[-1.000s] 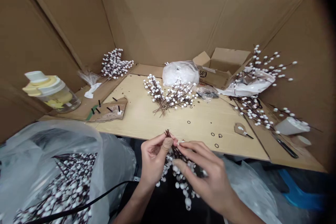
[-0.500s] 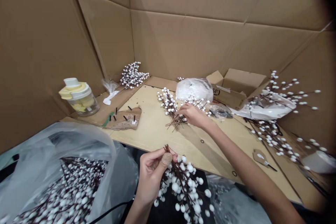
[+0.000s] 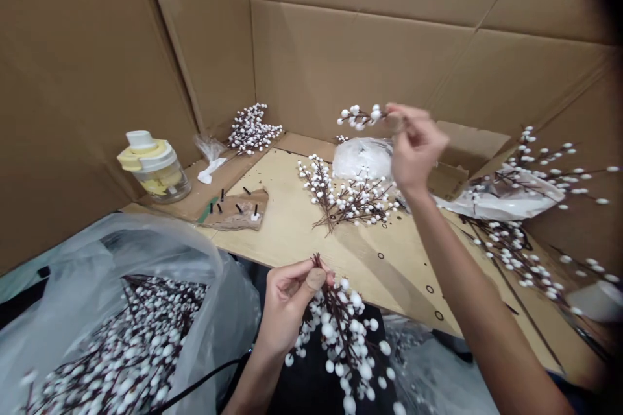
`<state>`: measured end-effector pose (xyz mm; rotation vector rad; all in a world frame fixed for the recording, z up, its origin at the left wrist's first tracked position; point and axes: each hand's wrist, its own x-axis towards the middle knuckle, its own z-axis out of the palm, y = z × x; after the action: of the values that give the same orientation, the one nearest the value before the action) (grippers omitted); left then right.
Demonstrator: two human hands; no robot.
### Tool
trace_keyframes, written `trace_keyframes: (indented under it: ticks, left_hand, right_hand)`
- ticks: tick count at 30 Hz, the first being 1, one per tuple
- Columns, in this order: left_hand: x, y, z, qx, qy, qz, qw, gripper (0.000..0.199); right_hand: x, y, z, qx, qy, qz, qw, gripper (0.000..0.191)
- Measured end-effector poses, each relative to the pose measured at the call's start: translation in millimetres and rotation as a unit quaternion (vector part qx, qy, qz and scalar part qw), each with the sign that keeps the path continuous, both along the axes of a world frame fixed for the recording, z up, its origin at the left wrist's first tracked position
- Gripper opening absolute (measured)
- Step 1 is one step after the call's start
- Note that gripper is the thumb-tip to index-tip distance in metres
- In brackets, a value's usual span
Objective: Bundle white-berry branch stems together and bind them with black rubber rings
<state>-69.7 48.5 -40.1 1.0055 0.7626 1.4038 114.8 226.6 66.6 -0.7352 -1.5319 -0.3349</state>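
Note:
Pinched in my left hand [image 3: 292, 298] is a bunch of white berry stems [image 3: 348, 337], stem ends up and berries hanging below the table's front edge. My right hand [image 3: 416, 142] is raised above the back of the table, closed on a single white berry sprig [image 3: 363, 117] whose berries point left. Below it, a loose pile of white berry stems [image 3: 360, 201] lies on the wooden table [image 3: 282, 240], their bare ends crossing toward me. The thumb of my left hand has a tan covering on it.
At left stands a clear plastic bag [image 3: 214, 272] full of berry stems. A yellow-lidded jar [image 3: 156, 168], a cardboard piece with black pegs [image 3: 238, 211] and another berry bunch [image 3: 253, 130] sit farther back. Right of the pile are a cardboard box [image 3: 448, 178] and more berry branches [image 3: 516, 249].
My right hand has risen from the pile on the table, lifting a berry sprig up and to the right. My left hand keeps its bunch in nearly the same place.

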Motion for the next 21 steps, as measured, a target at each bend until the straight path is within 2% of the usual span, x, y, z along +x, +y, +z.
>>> trace_keyframes:
  ticks: [2, 3, 4, 5, 6, 8, 10, 13, 15, 17, 21]
  left_hand:
    - [2, -1, 2.7, 0.007, 0.004, -0.005, 1.0, 0.015]
    - [3, -2, 3.6, 0.013, 0.007, -0.008, 1.0, 0.014]
    - [4, -3, 4.3, 0.019, 0.009, -0.01, 1.0, 0.014]
    - [6, -4, 4.8, 0.024, 0.011, -0.012, 1.0, 0.013]
    - [7, -5, 5.3, 0.028, 0.012, -0.014, 0.999, 0.012]
    - [11, -8, 6.4, 0.031, 0.012, -0.011, 0.999, 0.011]
    - [14, -12, 8.0, 0.031, 0.014, -0.007, 0.999, 0.011]
    - [19, -19, 11.7, 0.04, 0.025, -0.012, 0.999, 0.011]
    - [22, -24, 14.5, 0.056, 0.032, -0.019, 0.998, 0.011]
    - [25, -28, 16.8, 0.072, 0.04, -0.021, 0.996, 0.013]
    - [30, -34, 18.2, 0.078, 0.054, -0.011, 0.995, 0.013]
  right_hand:
    - [6, -40, 33.5, 0.059, -0.02, -0.042, 0.997, 0.022]
    - [11, -63, 46.4, 0.061, -0.062, -0.076, 0.993, 0.022]
    - [15, -88, 55.5, 0.038, -0.11, -0.102, 0.988, 0.025]
    - [19, -112, 60.4, 0.0, -0.159, -0.092, 0.983, 0.029]
    - [21, -135, 60.9, -0.079, -0.198, -0.068, 0.975, 0.032]
    - [23, -173, 48.9, -0.159, -0.259, -0.011, 0.953, 0.037]
    - [18, -198, 23.8, -0.229, -0.286, 0.062, 0.928, 0.038]
    - [8, -218, -20.8, -0.304, -0.212, 0.144, 0.918, 0.02]
    - [1, -225, -43.7, -0.309, -0.165, 0.153, 0.924, 0.019]
    - [-5, -232, -57.0, -0.292, -0.134, 0.133, 0.938, 0.019]
    - [-14, -245, -64.1, -0.235, -0.123, 0.064, 0.962, 0.015]
